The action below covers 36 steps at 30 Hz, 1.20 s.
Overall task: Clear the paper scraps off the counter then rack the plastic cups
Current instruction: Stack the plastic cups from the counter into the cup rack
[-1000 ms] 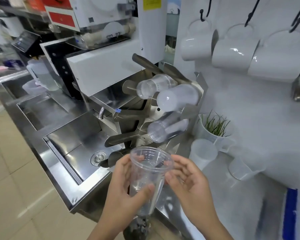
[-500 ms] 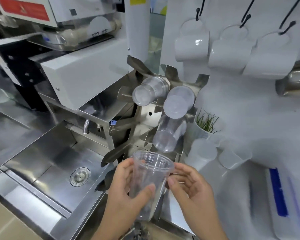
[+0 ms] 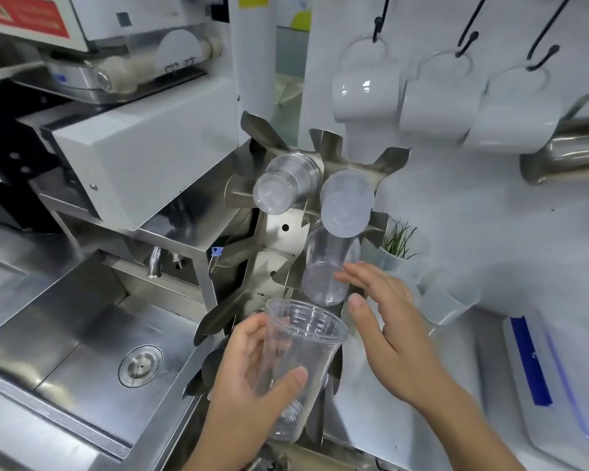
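Note:
My left hand [image 3: 249,379] grips a tall clear plastic cup [image 3: 298,362], mouth up, just below the steel cup rack [image 3: 272,232]. My right hand [image 3: 385,321] is off the cup, fingers spread, beside the lowest racked cup [image 3: 327,266]. Two more cups sit on upper prongs: a clear one [image 3: 283,188] and a frosted one [image 3: 346,205]. Bare steel prongs [image 3: 218,317] stick out at lower left of the rack. No paper scraps are in view.
A steel sink [image 3: 92,338] with a drain lies left. A white machine [image 3: 143,154] overhangs it. White mugs [image 3: 364,93] hang on hooks above. A small plant pot [image 3: 395,256], frosted measuring cups [image 3: 446,300] and a white lidded box [image 3: 558,385] stand at right.
My right hand has let go of the cup and lifted up and right, fingers spread. The view has moved closer to the rack. The left hand keeps the cup.

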Tool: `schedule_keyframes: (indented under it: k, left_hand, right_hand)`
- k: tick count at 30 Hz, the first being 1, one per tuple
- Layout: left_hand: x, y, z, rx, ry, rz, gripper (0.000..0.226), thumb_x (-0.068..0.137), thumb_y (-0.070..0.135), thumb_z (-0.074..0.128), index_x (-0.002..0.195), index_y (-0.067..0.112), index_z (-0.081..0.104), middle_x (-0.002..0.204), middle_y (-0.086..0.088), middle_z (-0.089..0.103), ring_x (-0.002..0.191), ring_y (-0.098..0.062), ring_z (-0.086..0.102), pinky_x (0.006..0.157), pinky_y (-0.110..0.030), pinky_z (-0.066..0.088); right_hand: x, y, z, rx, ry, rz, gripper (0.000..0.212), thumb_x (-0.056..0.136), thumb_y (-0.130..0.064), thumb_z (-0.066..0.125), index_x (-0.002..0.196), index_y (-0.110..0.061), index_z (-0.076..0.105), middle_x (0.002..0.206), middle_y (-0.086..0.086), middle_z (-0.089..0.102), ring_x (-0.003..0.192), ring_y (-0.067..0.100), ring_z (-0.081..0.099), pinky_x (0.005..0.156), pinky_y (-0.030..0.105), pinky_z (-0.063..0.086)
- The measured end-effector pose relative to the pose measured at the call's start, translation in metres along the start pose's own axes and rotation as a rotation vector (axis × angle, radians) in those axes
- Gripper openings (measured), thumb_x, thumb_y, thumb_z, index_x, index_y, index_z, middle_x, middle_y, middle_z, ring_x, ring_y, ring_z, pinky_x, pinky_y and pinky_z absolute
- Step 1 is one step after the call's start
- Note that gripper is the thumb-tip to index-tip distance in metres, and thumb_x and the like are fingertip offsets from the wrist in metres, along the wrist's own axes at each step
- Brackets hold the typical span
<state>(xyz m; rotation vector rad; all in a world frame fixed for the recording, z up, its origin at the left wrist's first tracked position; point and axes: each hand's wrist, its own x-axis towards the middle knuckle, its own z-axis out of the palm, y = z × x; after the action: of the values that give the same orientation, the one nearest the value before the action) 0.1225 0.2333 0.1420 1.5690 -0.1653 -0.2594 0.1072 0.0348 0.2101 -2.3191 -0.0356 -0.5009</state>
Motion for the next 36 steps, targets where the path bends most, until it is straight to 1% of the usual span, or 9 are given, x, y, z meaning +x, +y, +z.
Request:
schedule_keyframes:
  k: [4, 9, 17, 21, 24, 28, 31, 34, 36]
  left_hand:
    - [0.002, 0.002, -0.001, -0.039, -0.016, -0.004, 0.077, 0.064, 0.033, 0.086, 0.134, 0.027, 0.053, 0.132, 0.003, 0.071, 0.126, -0.019, 0.066, 0.113, -0.053, 0.046]
    - [0.008, 0.009, 0.003, -0.036, -0.021, 0.002, 0.078, 0.063, 0.040, 0.086, 0.133, 0.029, 0.054, 0.129, 0.001, 0.071, 0.119, -0.019, 0.069, 0.110, -0.055, 0.048]
    - [0.019, 0.032, 0.014, -0.081, -0.029, -0.013, 0.091, 0.051, 0.063, 0.091, 0.130, 0.033, 0.058, 0.128, 0.009, 0.073, 0.121, -0.013, 0.069, 0.109, -0.049, 0.050]
    - [0.024, 0.040, 0.023, -0.042, 0.004, 0.011, 0.073, 0.057, 0.058, 0.090, 0.122, 0.035, 0.065, 0.113, 0.015, 0.078, 0.104, -0.006, 0.075, 0.086, -0.028, 0.061]
    - [0.025, 0.045, 0.029, 0.037, 0.064, 0.040, 0.055, 0.055, 0.062, 0.085, 0.105, 0.044, 0.070, 0.106, 0.011, 0.077, 0.094, -0.006, 0.075, 0.072, -0.015, 0.059]
    - [0.028, 0.052, 0.035, 0.004, 0.167, 0.050, 0.054, 0.053, 0.065, 0.086, 0.094, 0.034, 0.071, 0.092, 0.012, 0.078, 0.080, -0.008, 0.076, 0.074, -0.035, 0.063]
    - [0.032, 0.058, 0.037, 0.014, 0.208, 0.068, 0.053, 0.051, 0.065, 0.080, 0.090, 0.030, 0.068, 0.088, 0.016, 0.075, 0.069, -0.005, 0.074, 0.069, -0.037, 0.062]
    - [0.035, 0.060, 0.036, 0.033, 0.225, 0.079, 0.048, 0.055, 0.065, 0.081, 0.088, 0.034, 0.067, 0.087, 0.013, 0.072, 0.067, -0.013, 0.074, 0.068, -0.048, 0.066]
    - [0.039, 0.059, 0.035, 0.054, 0.243, 0.084, 0.048, 0.056, 0.071, 0.081, 0.087, 0.036, 0.068, 0.085, 0.011, 0.071, 0.067, -0.016, 0.074, 0.067, -0.050, 0.066]
  right_hand:
    - [0.005, 0.006, 0.001, 0.118, -0.023, 0.052, 0.042, 0.097, -0.046, 0.031, 0.132, -0.034, 0.050, 0.131, -0.025, 0.058, 0.132, 0.007, 0.046, 0.109, 0.035, 0.036]
    - [0.016, 0.011, -0.002, 0.254, 0.000, 0.054, 0.047, 0.098, -0.044, 0.030, 0.136, -0.025, 0.049, 0.130, -0.017, 0.063, 0.130, 0.005, 0.050, 0.106, 0.018, 0.037]
    - [0.022, 0.010, -0.003, 0.318, 0.015, 0.073, 0.044, 0.097, -0.045, 0.032, 0.135, -0.032, 0.050, 0.132, -0.022, 0.060, 0.131, 0.000, 0.049, 0.109, 0.020, 0.038]
    - [0.022, 0.011, -0.004, 0.340, 0.001, 0.085, 0.039, 0.099, -0.039, 0.034, 0.134, -0.031, 0.051, 0.131, -0.023, 0.060, 0.130, -0.001, 0.050, 0.108, 0.022, 0.039]
    - [0.020, 0.010, -0.004, 0.333, 0.016, 0.080, 0.037, 0.099, -0.038, 0.036, 0.132, -0.032, 0.052, 0.130, -0.021, 0.062, 0.127, -0.001, 0.052, 0.104, 0.017, 0.040]
    - [0.017, 0.010, -0.003, 0.352, 0.011, 0.095, 0.042, 0.094, -0.044, 0.043, 0.133, -0.031, 0.052, 0.132, -0.020, 0.062, 0.128, 0.001, 0.052, 0.106, 0.025, 0.042]
    - [0.015, 0.009, -0.004, 0.310, 0.043, 0.090, 0.046, 0.090, -0.045, 0.051, 0.132, -0.026, 0.055, 0.131, -0.020, 0.062, 0.126, 0.001, 0.053, 0.105, 0.029, 0.044]
    - [0.009, 0.006, -0.005, 0.275, 0.070, 0.092, 0.051, 0.086, -0.044, 0.059, 0.134, -0.029, 0.054, 0.135, -0.023, 0.058, 0.129, -0.002, 0.049, 0.107, 0.024, 0.041]
    - [0.002, 0.002, -0.006, 0.219, 0.048, 0.088, 0.065, 0.082, -0.049, 0.063, 0.142, -0.032, 0.045, 0.148, -0.023, 0.044, 0.139, -0.004, 0.035, 0.113, 0.017, 0.032]
